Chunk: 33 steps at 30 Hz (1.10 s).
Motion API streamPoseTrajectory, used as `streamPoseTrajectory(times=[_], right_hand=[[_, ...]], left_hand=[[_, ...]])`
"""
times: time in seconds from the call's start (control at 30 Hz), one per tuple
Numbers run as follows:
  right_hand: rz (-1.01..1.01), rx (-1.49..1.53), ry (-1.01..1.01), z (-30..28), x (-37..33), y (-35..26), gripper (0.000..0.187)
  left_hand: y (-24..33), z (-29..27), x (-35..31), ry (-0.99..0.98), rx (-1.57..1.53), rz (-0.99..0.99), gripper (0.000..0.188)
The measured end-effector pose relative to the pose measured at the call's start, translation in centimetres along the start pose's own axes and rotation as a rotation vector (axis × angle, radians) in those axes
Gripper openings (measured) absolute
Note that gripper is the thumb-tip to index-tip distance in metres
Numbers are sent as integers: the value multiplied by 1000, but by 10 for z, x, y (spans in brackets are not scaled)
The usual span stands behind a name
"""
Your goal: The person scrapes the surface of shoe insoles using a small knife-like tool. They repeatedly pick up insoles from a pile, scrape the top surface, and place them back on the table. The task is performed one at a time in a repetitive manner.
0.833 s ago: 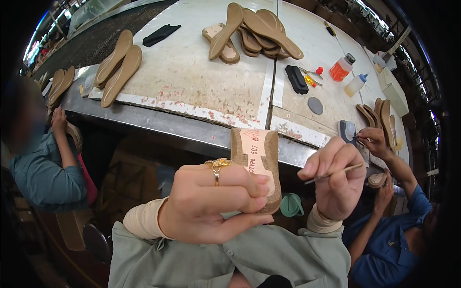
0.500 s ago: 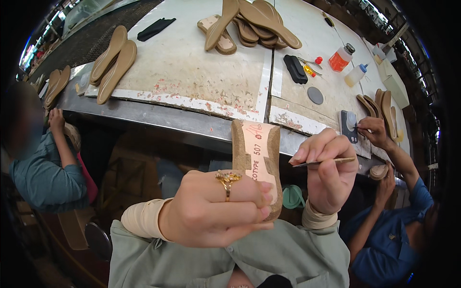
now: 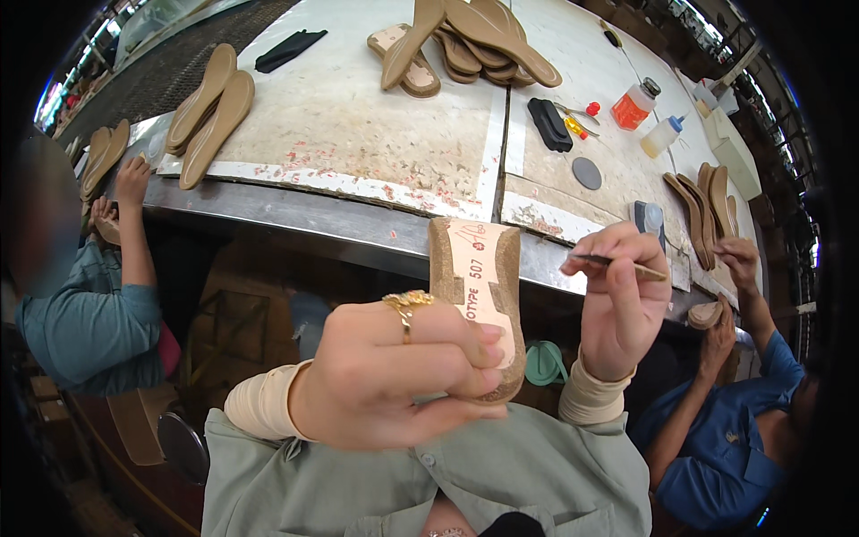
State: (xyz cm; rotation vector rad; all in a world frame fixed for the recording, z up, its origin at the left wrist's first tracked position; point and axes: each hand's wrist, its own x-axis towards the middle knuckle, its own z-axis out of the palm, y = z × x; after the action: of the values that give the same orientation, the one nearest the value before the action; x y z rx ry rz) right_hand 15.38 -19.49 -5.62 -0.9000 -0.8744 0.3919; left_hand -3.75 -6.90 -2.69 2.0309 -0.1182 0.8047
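My left hand [image 3: 407, 371], with a gold ring on one finger, grips the near end of a shoe sole [image 3: 474, 268]. Brown cork-like material borders this sole along its sides, around a pale printed middle strip. Its far end points toward the bench edge, and my fingers cover part of the near end. In my right hand [image 3: 622, 295] a slim tool with a dark tip and a light brown shaft [image 3: 646, 271] is pinched between thumb and fingers. The tool stands apart from the sole, to its right.
The bench [image 3: 358, 143] holds a pile of brown soles [image 3: 479, 45], more soles [image 3: 215, 125] at left, a black case [image 3: 549, 125], a red-orange jar [image 3: 635, 105], a squeeze bottle [image 3: 660, 137] and a grey disc [image 3: 587, 174]. Co-workers sit at left [image 3: 98, 313] and right [image 3: 725, 447].
My right hand has shifted slightly up with the slim tool. The left co-worker's hand has risen to the bench. The right co-worker's hand has moved away from the dark phone-shaped object.
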Motion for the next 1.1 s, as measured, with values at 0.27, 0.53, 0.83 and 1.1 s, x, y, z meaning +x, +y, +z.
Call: streamPoseTrajectory(times=[0.27,0.53,0.83,1.1], right_hand=[[62,-281,215,-61,15,65,9],[142,-305,401,-104,8,119,12],[135,-383,374,-106,11,110,14],[99,-424,402,-113,4,122,12]], left_hand=[[-9,-11,0,93,-19,23,38],[-15,-22,-5,168,-5,-2,44],[-23,-26,-9,199,-37,-26,42],[-19,-3,5,151,-180,-51,39]])
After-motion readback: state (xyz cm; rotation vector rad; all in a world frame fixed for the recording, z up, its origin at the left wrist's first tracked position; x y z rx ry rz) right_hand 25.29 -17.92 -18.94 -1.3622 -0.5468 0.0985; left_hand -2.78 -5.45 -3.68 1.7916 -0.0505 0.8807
